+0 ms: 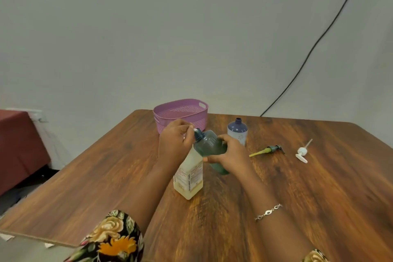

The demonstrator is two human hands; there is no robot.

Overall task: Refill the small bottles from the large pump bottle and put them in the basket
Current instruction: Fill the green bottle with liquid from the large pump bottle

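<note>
The large pale-yellow pump bottle (pixel 188 178) stands near the middle of the table. My left hand (pixel 175 140) grips its white pump head, whose nozzle tip touches the open neck of a small green bottle (pixel 209 144). That green bottle is tilted toward the nozzle, and my right hand (pixel 230 153) grips its body. A small blue bottle (pixel 237 132) stands upright and uncapped behind my right hand. The purple basket (pixel 180 110) sits at the table's far edge with nothing visible inside it.
A green pump cap (pixel 268 150) with a yellow tube and a white pump cap (pixel 302 152) lie on the wooden table (pixel 297 198) to the right. A black cable (pixel 319 38) runs down the wall. A dark red seat (pixel 19 144) stands at left.
</note>
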